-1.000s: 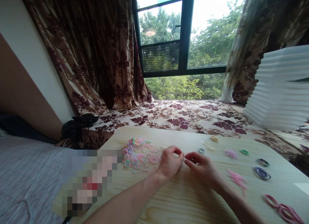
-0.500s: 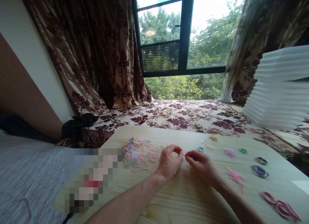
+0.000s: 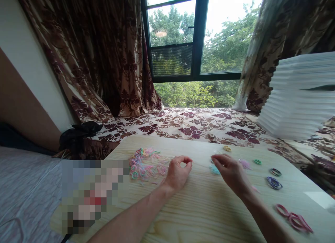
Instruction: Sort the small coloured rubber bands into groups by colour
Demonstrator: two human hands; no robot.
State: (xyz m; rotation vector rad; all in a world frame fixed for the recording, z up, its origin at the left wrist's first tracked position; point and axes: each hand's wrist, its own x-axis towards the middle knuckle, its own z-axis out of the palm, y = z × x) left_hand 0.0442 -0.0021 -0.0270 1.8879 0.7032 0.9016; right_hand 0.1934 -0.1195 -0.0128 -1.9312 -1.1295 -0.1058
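Observation:
My left hand [image 3: 178, 172] hovers over the table beside a mixed heap of small coloured hair ties [image 3: 141, 166]. Its thumb and index finger are pinched together; anything between them is too small to make out. Farther right, my right hand [image 3: 231, 171] is closed with the fingertips together, over a little group of light blue hair ties [image 3: 215, 170]. What those fingers hold, if anything, cannot be seen. Just beyond this hand lie lilac hair ties [image 3: 245, 164] and a yellow hair tie [image 3: 227, 148]. Pink ties near its wrist are mostly hidden.
On the table's right side are a green hair tie [image 3: 258, 162], dark ties [image 3: 275, 172], navy ties [image 3: 274, 183] and dark pink ties [image 3: 297, 222]. A blurred-out object [image 3: 94, 197] lies at left. White foam sheeting [image 3: 300, 96] stands at back right.
My right hand has moved right, away from my left hand, uncovering light blue hair ties and covering most of the pink ones. The left hand stays pinched near the heap. The view has shifted slightly.

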